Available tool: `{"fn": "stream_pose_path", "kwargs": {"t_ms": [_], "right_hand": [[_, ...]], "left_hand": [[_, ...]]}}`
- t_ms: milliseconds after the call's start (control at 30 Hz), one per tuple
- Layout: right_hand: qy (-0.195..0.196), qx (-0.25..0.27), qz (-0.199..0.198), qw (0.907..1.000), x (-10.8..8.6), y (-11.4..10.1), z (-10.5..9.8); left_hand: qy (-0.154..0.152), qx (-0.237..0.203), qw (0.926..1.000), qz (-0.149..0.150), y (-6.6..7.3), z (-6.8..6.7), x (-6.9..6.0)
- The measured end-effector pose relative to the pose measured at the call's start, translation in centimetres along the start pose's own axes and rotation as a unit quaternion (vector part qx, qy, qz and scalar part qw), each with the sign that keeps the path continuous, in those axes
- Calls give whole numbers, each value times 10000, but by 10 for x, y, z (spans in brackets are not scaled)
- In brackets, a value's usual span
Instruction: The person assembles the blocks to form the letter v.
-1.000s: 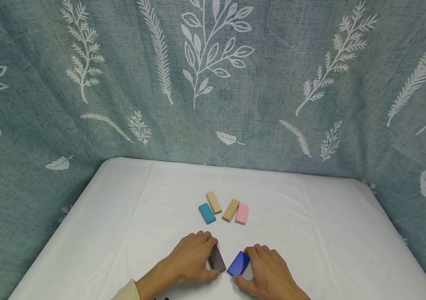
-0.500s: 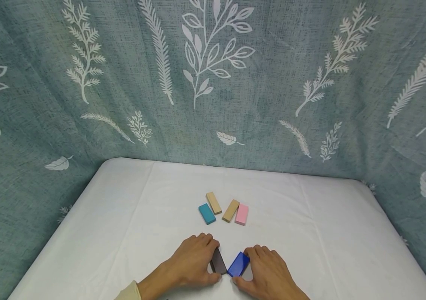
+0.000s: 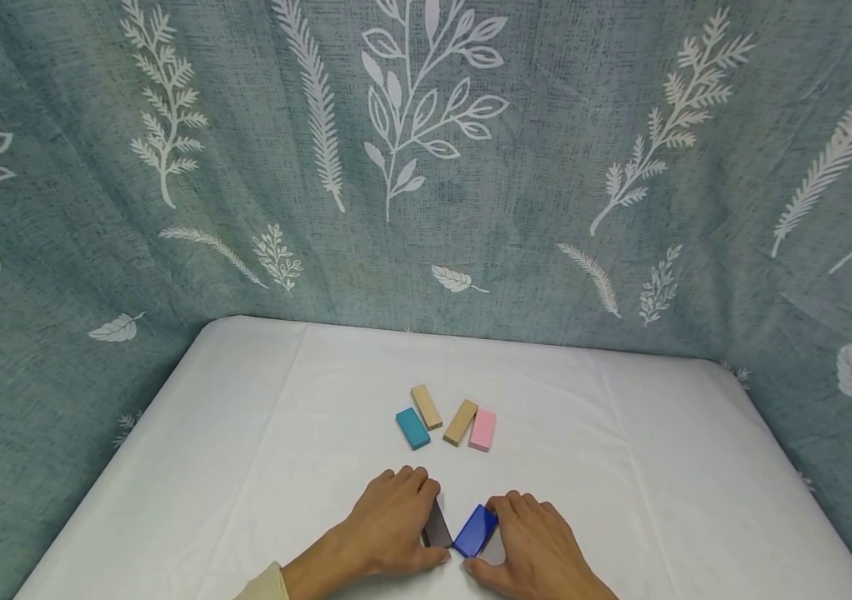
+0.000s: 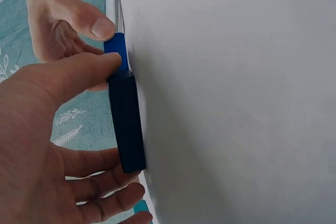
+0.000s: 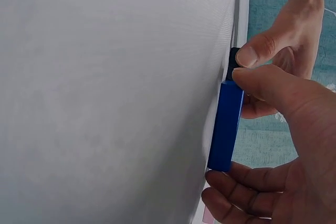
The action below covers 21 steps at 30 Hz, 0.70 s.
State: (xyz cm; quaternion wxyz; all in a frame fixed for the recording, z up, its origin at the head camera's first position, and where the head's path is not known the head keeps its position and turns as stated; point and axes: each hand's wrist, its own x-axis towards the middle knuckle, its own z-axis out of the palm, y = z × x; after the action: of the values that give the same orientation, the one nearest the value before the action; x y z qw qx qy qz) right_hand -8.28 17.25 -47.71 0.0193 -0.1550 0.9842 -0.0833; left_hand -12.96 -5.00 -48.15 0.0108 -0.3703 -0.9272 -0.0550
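My left hand (image 3: pixel 396 521) holds a dark, nearly black block (image 3: pixel 437 529) by its two ends, thumb at the near end and fingers at the far end. In the left wrist view this block (image 4: pixel 126 124) sits between thumb and fingertips, low over the white cloth. A glossy blue block (image 3: pixel 475 531) is held the same way by my right hand (image 3: pixel 534 542); the right wrist view shows its long side (image 5: pixel 227 127). The two blocks slant toward each other, their near corners meeting or almost so. Both thumbs are close together there.
Beyond my hands lie a teal block (image 3: pixel 413 428), a pale wooden block (image 3: pixel 426 407), a tan wooden block (image 3: pixel 460 422) and a pink block (image 3: pixel 482 430). They rest on a white-covered table (image 3: pixel 306 433). A patterned green curtain (image 3: pixel 531 167) hangs behind and around it.
My left hand has shifted slightly right and nearer with the dark block, narrowing the gap to the blue block. My right hand and the blue block have barely moved.
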Motion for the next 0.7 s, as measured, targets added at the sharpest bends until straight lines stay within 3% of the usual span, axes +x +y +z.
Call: {"fn": "stream_pose_path", "kwargs": {"t_ms": [367, 700], "right_hand": [[117, -3, -187, 9998, -1, -1, -1], [16, 98, -97, 9999, -1, -2, 1]], "left_hand": [[153, 21, 9999, 17, 3, -1, 1], [193, 78, 9998, 71, 5, 1, 2]]}}
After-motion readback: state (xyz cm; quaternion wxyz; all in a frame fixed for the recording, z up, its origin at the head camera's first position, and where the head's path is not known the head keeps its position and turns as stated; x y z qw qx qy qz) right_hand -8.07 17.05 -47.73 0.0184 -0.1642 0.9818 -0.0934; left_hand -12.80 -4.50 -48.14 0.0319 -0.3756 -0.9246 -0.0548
